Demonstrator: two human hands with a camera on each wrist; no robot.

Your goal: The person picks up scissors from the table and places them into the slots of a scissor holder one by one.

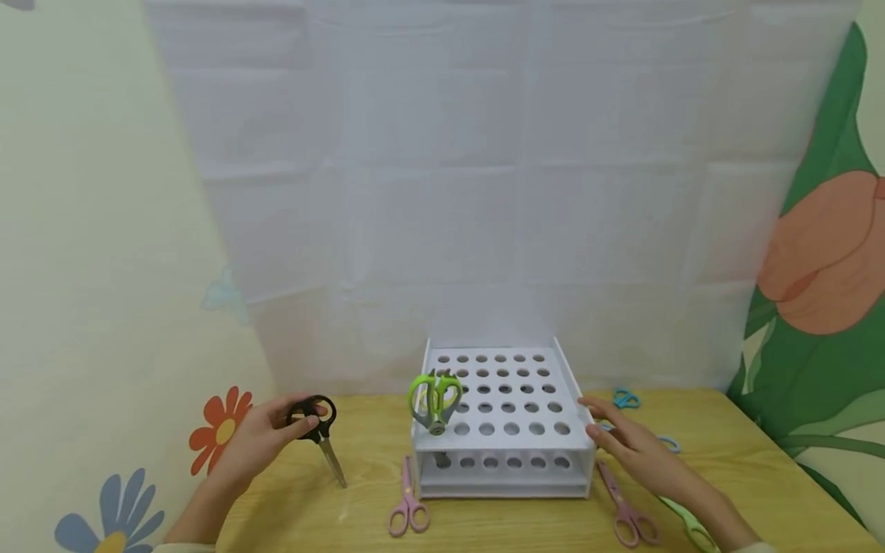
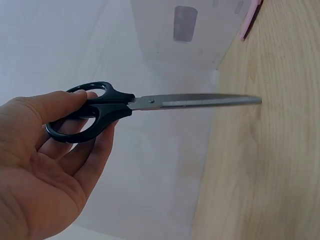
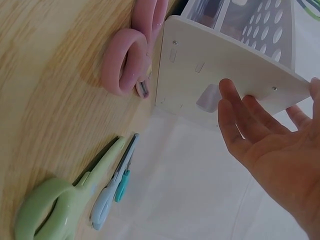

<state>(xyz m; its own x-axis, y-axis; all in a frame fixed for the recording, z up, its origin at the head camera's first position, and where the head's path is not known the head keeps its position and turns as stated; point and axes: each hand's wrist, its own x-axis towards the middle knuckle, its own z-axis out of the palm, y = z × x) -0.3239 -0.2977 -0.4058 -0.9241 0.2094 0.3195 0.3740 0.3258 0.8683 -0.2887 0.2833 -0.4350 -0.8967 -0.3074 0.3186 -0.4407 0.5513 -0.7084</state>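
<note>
My left hand [image 1: 259, 438] pinches a pair of black-handled scissors [image 2: 112, 114] by the finger loops, thumb on top. Their closed blades point down over the table, left of a white rack [image 1: 498, 442] with rows of round holes. Whether the tip touches the table I cannot tell. Green-and-grey scissors [image 1: 437, 411] stand handles-up in the rack's front left hole. On the other side, my right hand [image 3: 285, 155] has its fingers extended against the rack's right side panel [image 3: 215, 60]; the thumb lies near the panel's upper edge in the right wrist view.
Pink scissors [image 1: 407, 491] lie before the rack's front left corner. Right of the rack are other pink scissors [image 1: 619, 503], light green scissors [image 3: 70, 200], light blue scissors [image 3: 105, 200] and blue-teal scissors [image 1: 625, 399]. A white sheet [image 1: 442, 192] hangs behind the wooden table [image 1: 311, 507].
</note>
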